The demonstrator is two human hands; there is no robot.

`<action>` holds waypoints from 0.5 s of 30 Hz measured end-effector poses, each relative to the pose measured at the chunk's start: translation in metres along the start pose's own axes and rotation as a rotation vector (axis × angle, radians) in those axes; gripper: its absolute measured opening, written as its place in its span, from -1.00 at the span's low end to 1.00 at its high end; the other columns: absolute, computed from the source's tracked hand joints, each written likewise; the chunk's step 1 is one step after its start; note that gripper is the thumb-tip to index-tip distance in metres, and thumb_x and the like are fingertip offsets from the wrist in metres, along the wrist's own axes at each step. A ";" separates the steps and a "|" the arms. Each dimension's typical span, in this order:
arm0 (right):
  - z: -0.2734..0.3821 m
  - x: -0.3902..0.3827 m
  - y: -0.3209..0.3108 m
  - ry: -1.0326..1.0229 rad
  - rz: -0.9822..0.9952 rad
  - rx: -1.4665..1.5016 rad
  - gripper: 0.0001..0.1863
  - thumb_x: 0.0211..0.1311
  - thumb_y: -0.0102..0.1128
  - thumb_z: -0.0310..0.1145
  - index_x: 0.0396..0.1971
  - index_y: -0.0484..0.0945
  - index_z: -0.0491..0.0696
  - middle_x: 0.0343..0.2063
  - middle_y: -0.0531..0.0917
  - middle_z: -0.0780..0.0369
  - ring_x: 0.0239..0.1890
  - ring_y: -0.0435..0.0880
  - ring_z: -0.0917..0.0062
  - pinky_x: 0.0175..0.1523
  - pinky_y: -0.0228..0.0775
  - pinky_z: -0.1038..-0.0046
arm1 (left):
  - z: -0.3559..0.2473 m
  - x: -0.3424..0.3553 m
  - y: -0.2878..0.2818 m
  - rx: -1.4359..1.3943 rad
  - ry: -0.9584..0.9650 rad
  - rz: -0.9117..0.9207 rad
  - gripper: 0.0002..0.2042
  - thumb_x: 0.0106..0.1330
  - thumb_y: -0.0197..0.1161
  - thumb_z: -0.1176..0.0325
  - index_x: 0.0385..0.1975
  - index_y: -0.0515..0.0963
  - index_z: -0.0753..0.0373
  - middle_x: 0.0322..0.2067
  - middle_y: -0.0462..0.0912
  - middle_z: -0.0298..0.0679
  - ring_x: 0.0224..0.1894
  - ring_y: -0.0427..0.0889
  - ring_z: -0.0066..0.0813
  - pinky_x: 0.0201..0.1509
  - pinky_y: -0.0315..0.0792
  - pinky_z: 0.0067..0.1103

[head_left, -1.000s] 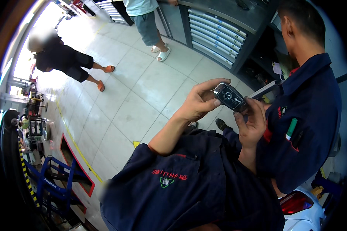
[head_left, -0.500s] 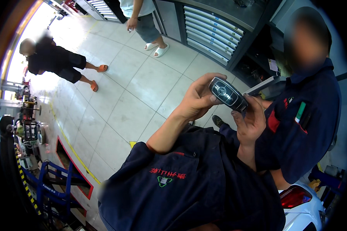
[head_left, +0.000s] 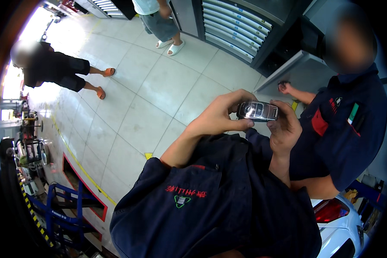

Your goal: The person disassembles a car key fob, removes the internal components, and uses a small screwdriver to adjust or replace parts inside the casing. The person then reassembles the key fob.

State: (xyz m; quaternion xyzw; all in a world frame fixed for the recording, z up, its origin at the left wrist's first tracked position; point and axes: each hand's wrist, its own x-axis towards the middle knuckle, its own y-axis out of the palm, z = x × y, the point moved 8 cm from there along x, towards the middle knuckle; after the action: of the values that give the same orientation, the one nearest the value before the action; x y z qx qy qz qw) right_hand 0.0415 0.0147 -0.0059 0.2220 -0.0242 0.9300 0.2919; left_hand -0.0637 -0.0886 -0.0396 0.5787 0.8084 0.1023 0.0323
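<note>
Head view, left hand [head_left: 221, 114]: fingers over the top, thumb beneath, clamped on one end of the key fob [head_left: 257, 111].
Right hand [head_left: 287, 129]: fingers and thumb closed about the fob's other end.
Key fob: between the two hands, long side running left to right; I note a dark body, silvery trim and glare on its face.
Jacket [head_left: 210, 215]: dark blue, the wearer's own, just below the hands.
Co-worker [head_left: 344, 129]: at the wearer's right, dark blue clothing, green-and-white marker [head_left: 353, 113] in the sleeve pocket.
Co-worker's hand [head_left: 284, 87]: by a grey panel [head_left: 303, 71], apparently holding something small and dark; too little detail for me to name it.
Car [head_left: 337, 234]: pale, red tail light [head_left: 331, 210], lower right.
Floor [head_left: 161, 88]: light tiles; two bystanders, one in black [head_left: 51, 66], one in grey shorts [head_left: 161, 28].
Drawer cabinet [head_left: 235, 30]: beyond the hands.
Lift frame [head_left: 64, 202]: blue, lower left.
</note>
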 end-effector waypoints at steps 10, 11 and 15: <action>-0.009 -0.028 0.014 0.136 0.022 0.086 -0.66 0.17 0.27 -0.37 -0.17 0.49 -0.33 -0.34 0.51 0.22 -0.39 0.49 0.67 -0.34 0.33 0.69 | 0.021 -0.033 0.048 -0.624 -0.077 0.283 -0.41 0.24 0.07 -0.16 -0.21 0.42 0.41 -0.63 0.47 -0.20 -0.64 0.47 -0.53 -0.57 0.34 -0.68; -0.010 -0.031 0.015 0.188 0.001 0.181 -0.68 0.18 0.25 -0.40 -0.17 0.49 -0.32 -0.36 0.52 0.22 -0.43 0.48 0.67 -0.38 0.33 0.69 | 0.023 -0.034 0.051 -0.668 -0.110 0.299 -0.40 0.25 0.05 -0.17 -0.21 0.42 0.41 -0.62 0.48 -0.19 -0.62 0.48 -0.51 -0.56 0.35 -0.67; -0.013 -0.043 0.016 0.281 -0.064 0.392 -0.74 0.19 0.19 -0.48 -0.15 0.47 -0.28 -0.42 0.55 0.23 -0.55 0.46 0.70 -0.48 0.30 0.70 | 0.038 -0.042 0.068 -0.850 -0.243 0.329 -0.38 0.26 -0.04 -0.20 -0.22 0.42 0.40 -0.56 0.52 -0.13 -0.57 0.52 -0.43 -0.54 0.38 -0.62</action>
State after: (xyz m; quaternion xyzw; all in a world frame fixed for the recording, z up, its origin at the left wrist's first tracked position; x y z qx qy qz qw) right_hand 0.0592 -0.0193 -0.0344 0.1433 0.2046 0.9290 0.2732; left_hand 0.0197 -0.1020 -0.0656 0.6424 0.5829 0.3592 0.3442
